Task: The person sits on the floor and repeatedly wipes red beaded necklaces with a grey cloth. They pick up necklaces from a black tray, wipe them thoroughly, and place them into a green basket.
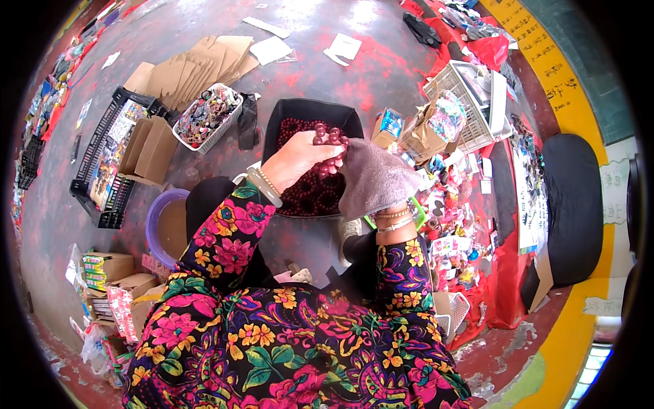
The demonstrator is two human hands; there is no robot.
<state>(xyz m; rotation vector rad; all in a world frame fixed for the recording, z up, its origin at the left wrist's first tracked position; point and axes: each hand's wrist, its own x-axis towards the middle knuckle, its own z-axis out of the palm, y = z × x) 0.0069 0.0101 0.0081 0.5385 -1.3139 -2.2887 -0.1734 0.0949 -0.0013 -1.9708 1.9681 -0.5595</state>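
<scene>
My left hand (294, 162) is closed on a string of shiny dark red beads (330, 136), lifted above a black bin (315, 109). Many more dark red beads (300, 194) fill that bin. A mauve-grey cloth (375, 176) covers my right hand, hiding its fingers, and presses against the right side of the held beads. Below the cloth only my right wrist (395, 223) shows, with bracelets on it.
A white basket of trinkets (208, 119), flattened cardboard (197, 71), a black crate (109, 160) and a purple basin (167, 225) stand to the left. At right are an opened carton (429, 133), a white crate (470, 119) and scattered small packaged goods (456, 225).
</scene>
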